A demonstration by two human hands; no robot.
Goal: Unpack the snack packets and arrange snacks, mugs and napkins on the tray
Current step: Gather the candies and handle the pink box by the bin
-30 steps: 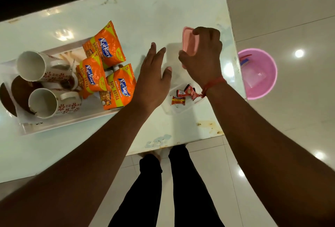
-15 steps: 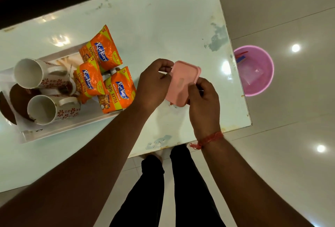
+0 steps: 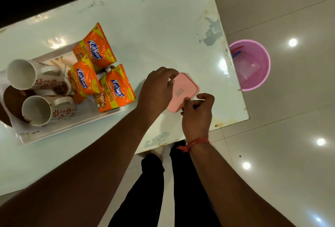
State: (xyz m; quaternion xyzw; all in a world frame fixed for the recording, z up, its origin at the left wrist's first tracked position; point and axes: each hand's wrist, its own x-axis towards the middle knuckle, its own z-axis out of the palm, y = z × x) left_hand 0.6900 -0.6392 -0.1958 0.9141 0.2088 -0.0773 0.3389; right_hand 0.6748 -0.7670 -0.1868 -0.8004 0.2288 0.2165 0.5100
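Note:
A pink lid [image 3: 183, 92] lies over a small clear container near the table's front right; the container is almost wholly hidden beneath it. My left hand [image 3: 156, 90] pinches the lid's far left edge. My right hand [image 3: 197, 112] pinches its near right corner. To the left, a white tray [image 3: 72, 127] holds three orange snack packets [image 3: 116, 89] and two white flower-patterned mugs [image 3: 36, 109] lying on their sides, with white napkins under them.
The pale table [image 3: 163, 27] ends just right of my hands, with worn patches on its surface. A pink bucket [image 3: 252, 65] stands on the tiled floor beside the table's right edge. My legs show below the front edge.
My right hand brought the pink lid from the far side down over the clear container of sweets. My left hand, open before, closed on the lid's edge. The sweets are now covered.

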